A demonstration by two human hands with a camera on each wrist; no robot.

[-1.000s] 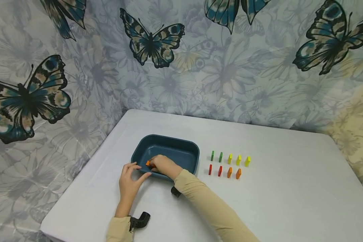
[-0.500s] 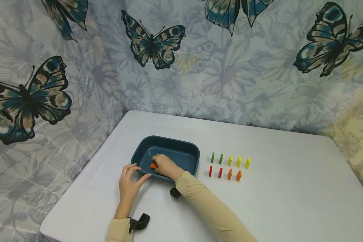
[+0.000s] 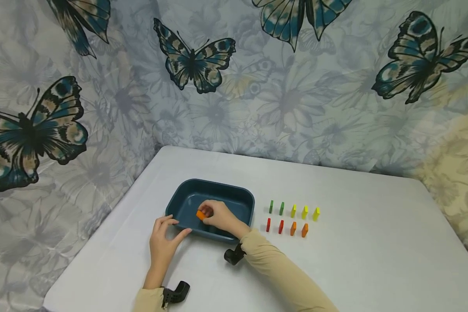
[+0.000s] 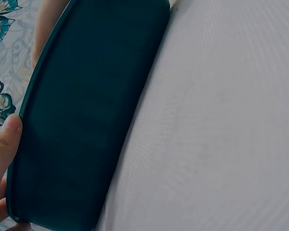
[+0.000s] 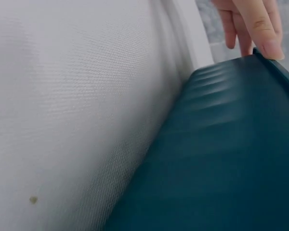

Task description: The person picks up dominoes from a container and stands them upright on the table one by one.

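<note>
A dark teal rectangular tub (image 3: 239, 207) stands on the table in the head view. My left hand (image 3: 163, 242) holds its near left corner, the thumb at the near rim and the fingers at the left end. In the left wrist view the thumb (image 4: 10, 126) lies against the tub's rim. Over the inside of the tub, my right hand (image 3: 223, 218) pinches an orange domino (image 3: 200, 215) between thumb and fingers. The right wrist view shows the tub's outer wall (image 5: 207, 144) and the left hand (image 5: 253, 24) at the rim, while the right hand is out of that view.
Right of the tub, thin dominoes stand upright in two rows on the white table (image 3: 374, 242). Green ones (image 3: 282, 208) and yellow ones (image 3: 305, 212) form the back row; red ones (image 3: 281, 226) and orange ones (image 3: 304, 230) the front. A butterfly-print backdrop (image 3: 218, 112) surrounds the table.
My right hand has drawn back to the right inside the tub with the orange domino, which now shows more plainly at its fingertips. The left hand keeps its place at the corner.
</note>
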